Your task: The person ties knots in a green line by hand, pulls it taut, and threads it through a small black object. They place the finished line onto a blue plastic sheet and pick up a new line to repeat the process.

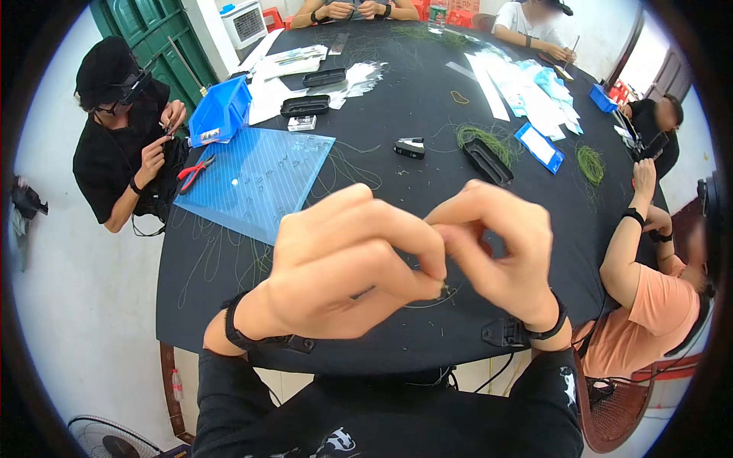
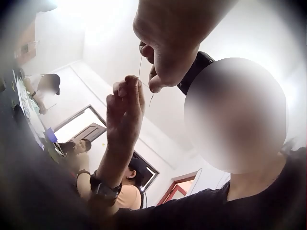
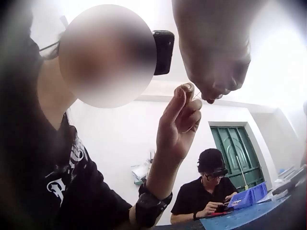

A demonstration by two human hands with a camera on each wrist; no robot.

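A thin strand (image 2: 140,64) is held up between the left hand (image 1: 343,267) and right hand (image 1: 500,248), over the near side of the dark counter (image 1: 412,99). Both hands' fingers are curled, thumb and forefinger pinching the strand at points just beside each other. The step in hand looks like fine finger work on this strand; the next move seems to call for a firm pinch and gentle tension. White ornate lettering marks the shirt (image 3: 31,167), perhaps starting with "B", the rest unclear. Farther off, print on the blue-and-white packet (image 1: 540,147), handwriting on the blue mat (image 1: 259,175) and the bottle's (image 1: 437,15) green label are too small to read.
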